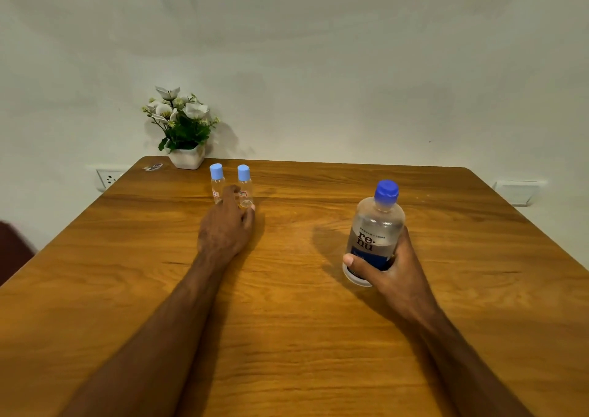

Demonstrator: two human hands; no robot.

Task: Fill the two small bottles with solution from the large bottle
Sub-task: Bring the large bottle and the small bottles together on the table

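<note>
Two small clear bottles with light-blue caps stand side by side near the far edge of the wooden table [318,321]: the left small bottle [217,180] and the right small bottle [245,184]. My left hand [228,225] reaches to them, its forefinger between the two and its thumb by the right bottle's base, pinching its lower part. My right hand [392,273] grips the lower half of the large solution bottle [376,228]. That bottle is clear with a dark-blue cap and label, and it leans slightly left at the table's right.
A white pot of artificial white flowers [183,129] stands at the table's far left corner, just behind the small bottles. A small sticker [153,167] lies beside it. Wall sockets [110,179] sit below table level.
</note>
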